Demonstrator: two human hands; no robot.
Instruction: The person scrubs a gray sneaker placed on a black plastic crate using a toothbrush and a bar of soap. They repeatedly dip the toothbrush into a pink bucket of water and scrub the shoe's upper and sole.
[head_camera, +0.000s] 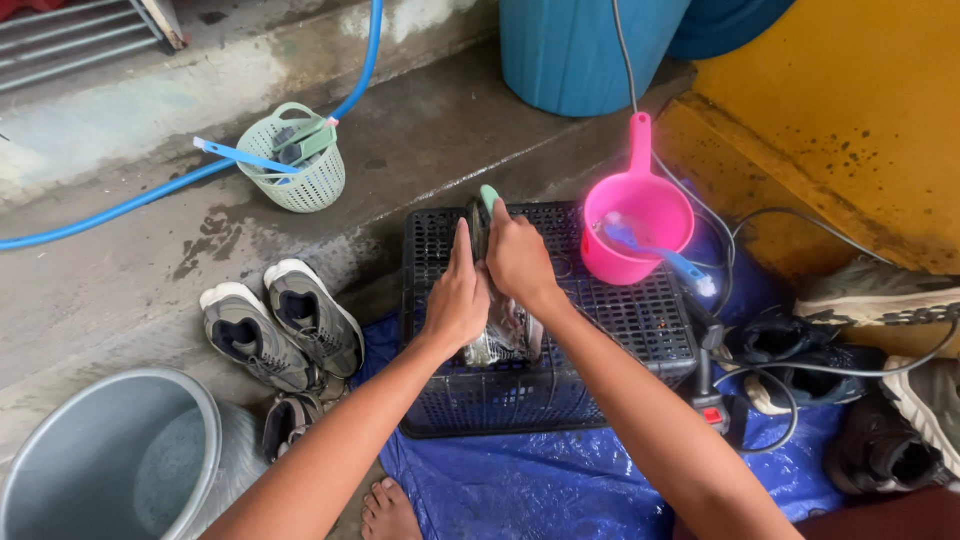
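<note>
A grey shoe (503, 335) lies on an upturned dark plastic crate (620, 310), its length running away from me. My left hand (456, 298) presses flat against the shoe's left side and holds it steady. My right hand (518, 258) grips a green-handled brush (487, 200) set against the far end of the shoe. The heel end of the shoe shows below my wrists, wet and shiny.
A pink scoop (637, 215) with a blue brush in it stands on the crate's right. A grey pair of shoes (283, 325) lies left, a grey bucket (105, 460) lower left, a green basket (296, 160) and blue hose (120, 208) beyond. Dark shoes (800, 365) and cables lie right on blue tarp (520, 480).
</note>
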